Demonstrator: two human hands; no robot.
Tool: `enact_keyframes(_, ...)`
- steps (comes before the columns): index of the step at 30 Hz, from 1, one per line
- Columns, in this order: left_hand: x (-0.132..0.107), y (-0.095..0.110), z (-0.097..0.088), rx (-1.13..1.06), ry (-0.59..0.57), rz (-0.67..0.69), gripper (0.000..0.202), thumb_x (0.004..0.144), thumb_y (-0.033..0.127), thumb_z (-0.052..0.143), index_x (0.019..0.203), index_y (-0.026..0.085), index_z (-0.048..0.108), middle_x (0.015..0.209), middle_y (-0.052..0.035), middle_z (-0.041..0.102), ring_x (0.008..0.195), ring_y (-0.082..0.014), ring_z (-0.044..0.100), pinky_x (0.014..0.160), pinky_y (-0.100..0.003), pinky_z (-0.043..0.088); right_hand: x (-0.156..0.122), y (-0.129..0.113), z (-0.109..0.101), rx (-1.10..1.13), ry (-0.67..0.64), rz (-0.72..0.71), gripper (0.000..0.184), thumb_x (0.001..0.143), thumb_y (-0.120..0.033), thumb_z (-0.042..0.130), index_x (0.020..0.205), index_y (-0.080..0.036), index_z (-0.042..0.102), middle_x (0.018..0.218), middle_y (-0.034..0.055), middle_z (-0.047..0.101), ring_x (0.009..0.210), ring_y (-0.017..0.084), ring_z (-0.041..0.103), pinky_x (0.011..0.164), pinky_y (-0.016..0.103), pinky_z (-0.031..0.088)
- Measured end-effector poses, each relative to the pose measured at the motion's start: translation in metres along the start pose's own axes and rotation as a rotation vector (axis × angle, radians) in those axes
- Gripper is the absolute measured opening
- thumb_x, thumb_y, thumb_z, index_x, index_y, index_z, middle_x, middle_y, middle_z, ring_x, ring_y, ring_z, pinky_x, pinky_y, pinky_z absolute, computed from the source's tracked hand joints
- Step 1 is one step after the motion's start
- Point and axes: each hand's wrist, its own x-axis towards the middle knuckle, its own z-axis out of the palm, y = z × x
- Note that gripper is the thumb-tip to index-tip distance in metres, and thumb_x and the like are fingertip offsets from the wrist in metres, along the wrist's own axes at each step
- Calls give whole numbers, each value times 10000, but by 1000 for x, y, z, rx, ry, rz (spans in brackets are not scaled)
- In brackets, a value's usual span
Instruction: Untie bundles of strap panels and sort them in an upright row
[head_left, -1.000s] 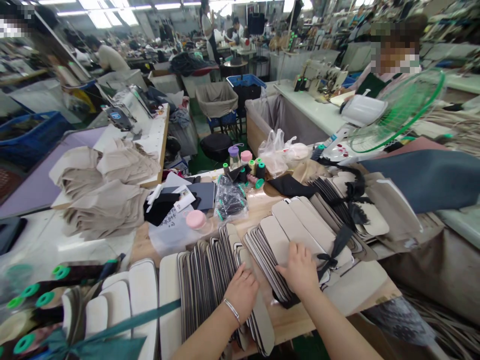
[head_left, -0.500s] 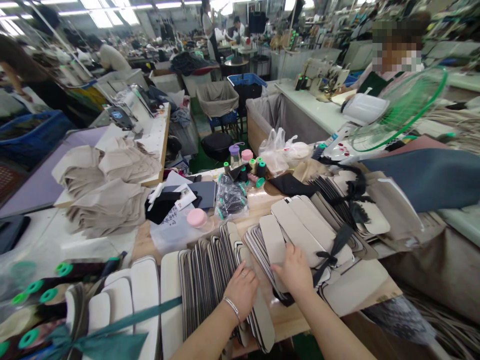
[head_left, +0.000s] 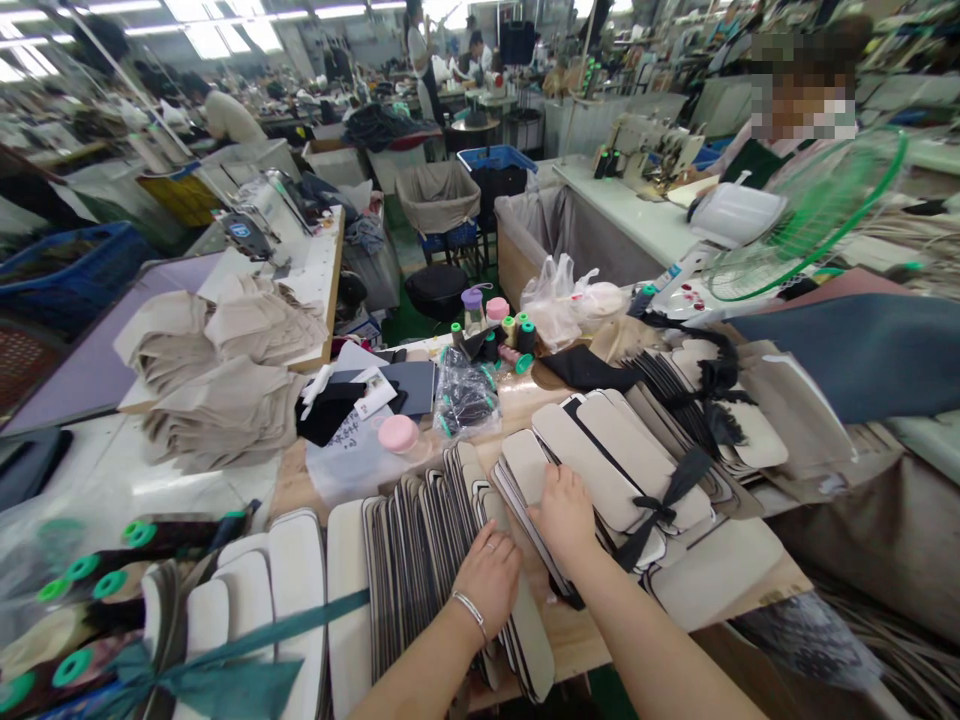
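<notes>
Fanned rows of flat beige panels edged in black [head_left: 420, 540] lie on the wooden table [head_left: 585, 640] in front of me. My left hand [head_left: 491, 575], with a bracelet on its wrist, rests knuckles up on the near end of the middle row, fingers curled over the panels. My right hand [head_left: 564, 512] presses on a second stack of beige panels [head_left: 600, 460] to the right and grips the edge of one panel at its left. A black ribbon [head_left: 664, 500] ties the stack just right of that hand.
A pink lid [head_left: 397, 433], a clear bag of spools [head_left: 461, 400] and thread cones [head_left: 517, 335] stand behind the panels. Folded beige fabric [head_left: 225, 390] is piled at left. A green fan [head_left: 810, 215] and a seated person [head_left: 780, 140] are at right. Green-tied white panels [head_left: 247, 610] lie near left.
My right hand has slid left and farther away along the right stack, moving a panel leftward. My left hand has stayed on the middle row. The view has shifted slightly.
</notes>
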Motion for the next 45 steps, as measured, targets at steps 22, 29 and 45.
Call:
enact_keyframes(22,25,10,0,37,-19,-180,916,749,77,462,1544,213,28,984,-62,618,969,-263,543,1092,-524,257,5,15,-11,-2,-182,-125,291,964,-312,382,949,-184,643,955,106,709,885,203,684,761,285,467)
enact_keyframes(29,27,14,3,81,-21,-181,907,768,98,497,1541,264,54,972,-48,583,972,-261,525,1083,-531,276,13,32,-12,-55,-160,-96,251,958,-198,356,1071,-160,577,870,114,703,805,234,692,691,310,465)
enact_keyframes(45,6,13,-12,-108,19,-134,471,795,44,439,1243,131,559,1105,-88,659,1144,-222,566,1209,-477,208,-53,-4,-41,247,-211,-156,364,934,-161,315,1211,-131,549,1044,133,674,985,245,640,882,337,481)
